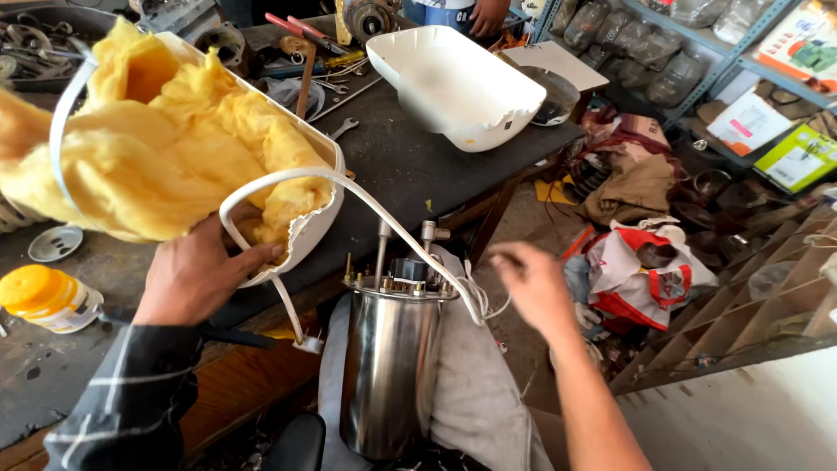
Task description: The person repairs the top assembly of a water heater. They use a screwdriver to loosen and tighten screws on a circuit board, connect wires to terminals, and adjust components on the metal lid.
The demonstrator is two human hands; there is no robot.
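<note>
My left hand [202, 272] grips the rim of a white plastic shell [307, 228] stuffed with yellow insulation wool [166, 148], held tilted above the workbench. A white power cable [366, 202] loops from the shell down toward my right hand [530, 281], which is blurred, fingers loosely apart, just right of a stainless steel tank [390, 371]. The tank stands upright between my knees, with pipes and terminals on its top [399, 277]. The cable's plug [307, 344] dangles below the shell.
A second white shell half [455, 83] lies on the dark workbench [410, 166] with wrenches and screwdrivers behind it. A yellow-capped jar [48, 298] sits at the left. Another person's hand [488, 16] rests at the far edge. Bags and shelves crowd the right.
</note>
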